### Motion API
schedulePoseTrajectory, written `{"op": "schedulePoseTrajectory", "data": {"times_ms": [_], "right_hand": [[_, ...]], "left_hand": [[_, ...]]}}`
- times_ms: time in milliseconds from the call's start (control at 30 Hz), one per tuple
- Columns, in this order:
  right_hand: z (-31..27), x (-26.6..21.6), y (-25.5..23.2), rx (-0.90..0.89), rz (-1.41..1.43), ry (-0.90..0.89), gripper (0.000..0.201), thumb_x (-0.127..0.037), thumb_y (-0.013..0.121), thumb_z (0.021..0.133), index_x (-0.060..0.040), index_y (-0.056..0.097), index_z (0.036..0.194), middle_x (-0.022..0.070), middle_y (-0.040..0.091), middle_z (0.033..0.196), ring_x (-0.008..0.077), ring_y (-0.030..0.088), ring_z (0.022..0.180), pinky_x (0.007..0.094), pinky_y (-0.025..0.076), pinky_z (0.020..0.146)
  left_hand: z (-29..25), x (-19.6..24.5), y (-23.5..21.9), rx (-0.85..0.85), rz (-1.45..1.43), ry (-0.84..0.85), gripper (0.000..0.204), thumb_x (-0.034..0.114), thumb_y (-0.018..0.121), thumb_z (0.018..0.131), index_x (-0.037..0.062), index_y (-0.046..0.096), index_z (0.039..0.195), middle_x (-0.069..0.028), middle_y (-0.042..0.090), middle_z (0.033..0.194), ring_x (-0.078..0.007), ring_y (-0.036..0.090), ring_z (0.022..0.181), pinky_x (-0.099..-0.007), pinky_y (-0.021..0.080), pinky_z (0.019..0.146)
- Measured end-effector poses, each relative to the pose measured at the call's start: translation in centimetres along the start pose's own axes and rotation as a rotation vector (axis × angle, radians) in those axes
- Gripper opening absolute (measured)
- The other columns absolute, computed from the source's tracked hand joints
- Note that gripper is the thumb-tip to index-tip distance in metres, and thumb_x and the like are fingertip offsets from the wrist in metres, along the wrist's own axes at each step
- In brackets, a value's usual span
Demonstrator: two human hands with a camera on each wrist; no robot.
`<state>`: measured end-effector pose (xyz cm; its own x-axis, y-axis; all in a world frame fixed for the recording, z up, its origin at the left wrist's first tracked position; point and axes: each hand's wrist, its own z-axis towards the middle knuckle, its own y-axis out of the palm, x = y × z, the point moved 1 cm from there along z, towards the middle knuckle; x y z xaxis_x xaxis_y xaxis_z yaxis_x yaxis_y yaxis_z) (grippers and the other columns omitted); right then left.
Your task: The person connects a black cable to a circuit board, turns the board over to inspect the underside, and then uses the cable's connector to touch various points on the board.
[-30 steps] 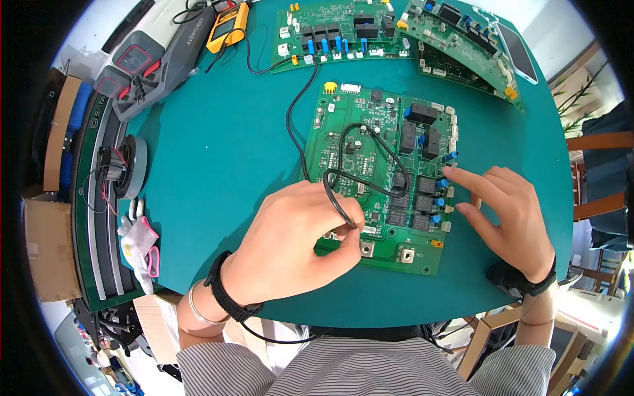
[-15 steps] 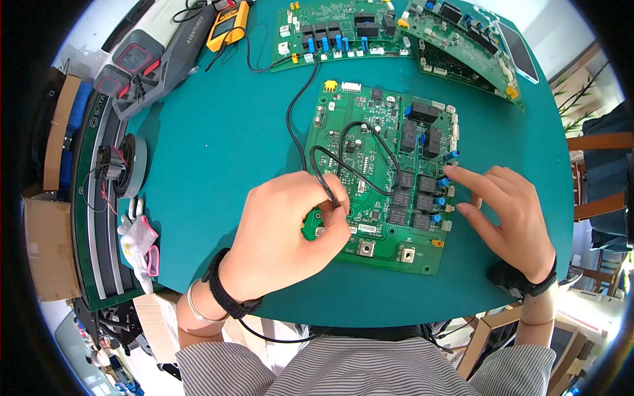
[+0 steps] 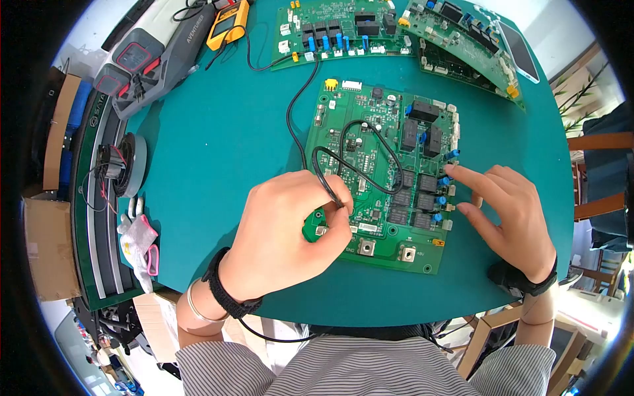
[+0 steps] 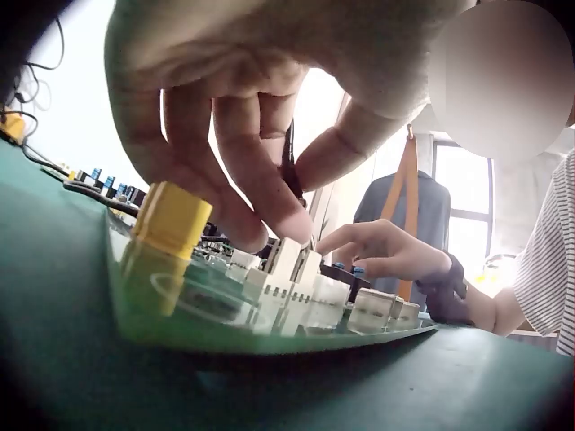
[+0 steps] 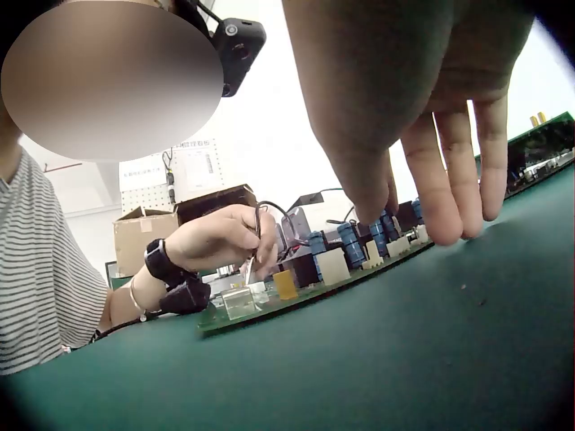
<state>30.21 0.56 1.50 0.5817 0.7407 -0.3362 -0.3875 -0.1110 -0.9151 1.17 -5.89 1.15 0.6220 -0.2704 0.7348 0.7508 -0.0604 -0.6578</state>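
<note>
- Head: PCB (image 3: 380, 162) lay on table (image 3: 218, 145), "GND" & "48V" printed nr bottom. Green-edged case (image 3: 111, 251) at L read "SATA"; carton (image 3: 49, 251) beside it, contents unclear. L hand (image 3: 287, 221) pinched blk cable (image 3: 370, 179) over PCB's lower L; R hand (image 3: 512, 204) at PCB's R edge, fingers apart, contact unclear.
- L wrist: L fingers & thumb pinched cable above wht connectors (image 4: 292, 278); yel connector (image 4: 175, 220) nr PCB corner.
- R wrist: R fingers extended nr blue caps (image 5: 349, 241).
</note>
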Motion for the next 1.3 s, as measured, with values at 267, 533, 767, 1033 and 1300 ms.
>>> {"op": "schedulePoseTrajectory", "data": {"times_ms": [267, 533, 767, 1033, 1300], "right_hand": [[-0.01, 0.04, -0.03, -0.003, -0.002, -0.002, 0.050, -0.008, 0.079, 0.083, -0.0086, 0.067, 0.132, 0.0070, 0.059, 0.076, 0.0265, 0.057, 0.073, 0.0406, 0.047, 0.067], [-0.01, -0.02, 0.00, 0.003, 0.003, -0.002, 0.050, -0.007, 0.079, 0.083, -0.0087, 0.067, 0.132, 0.0071, 0.059, 0.076, 0.0266, 0.057, 0.073, 0.0406, 0.047, 0.067], [0.05, -0.04, -0.04, -0.004, 0.003, 0.001, 0.050, -0.007, 0.079, 0.083, -0.0088, 0.067, 0.132, 0.0070, 0.059, 0.076, 0.0267, 0.057, 0.073, 0.0406, 0.047, 0.067], [0.01, 0.00, -0.03, -0.009, 0.008, -0.002, 0.051, -0.008, 0.078, 0.083, -0.0085, 0.066, 0.132, 0.0075, 0.060, 0.077, 0.0272, 0.058, 0.074, 0.0408, 0.047, 0.068], [0.00, -0.04, -0.06, -0.012, 0.003, 0.004, 0.051, -0.009, 0.078, 0.084, -0.0088, 0.066, 0.133, 0.0074, 0.061, 0.078, 0.0271, 0.058, 0.075, 0.0406, 0.048, 0.068]], "left_hand": [[0.05, 0.21, -0.11, -0.007, 0.011, 0.020, 0.012, -0.005, 0.067, 0.080, 0.0014, 0.070, 0.089, -0.0099, 0.073, 0.087, -0.0264, 0.072, 0.079, -0.0346, 0.055, 0.073], [0.05, -0.15, 0.01, -0.051, 0.014, 0.034, 0.015, -0.005, 0.069, 0.080, 0.0026, 0.071, 0.093, -0.0101, 0.073, 0.088, -0.0280, 0.072, 0.080, -0.0356, 0.055, 0.073], [0.03, 0.21, 0.13, -0.043, 0.018, 0.080, 0.017, -0.006, 0.071, 0.080, 0.0035, 0.071, 0.095, -0.0103, 0.073, 0.089, -0.0289, 0.072, 0.081, -0.0365, 0.055, 0.072], [0.15, 0.17, 0.13, -0.026, 0.004, 0.122, 0.018, -0.007, 0.071, 0.080, 0.0034, 0.071, 0.095, -0.0101, 0.073, 0.088, -0.0286, 0.072, 0.080, -0.0366, 0.055, 0.071], [0.16, 0.29, 0.24, 0.023, -0.012, 0.174, 0.018, -0.007, 0.071, 0.080, 0.0040, 0.071, 0.095, -0.0091, 0.073, 0.087, -0.0275, 0.070, 0.078, -0.0366, 0.053, 0.069]]}}
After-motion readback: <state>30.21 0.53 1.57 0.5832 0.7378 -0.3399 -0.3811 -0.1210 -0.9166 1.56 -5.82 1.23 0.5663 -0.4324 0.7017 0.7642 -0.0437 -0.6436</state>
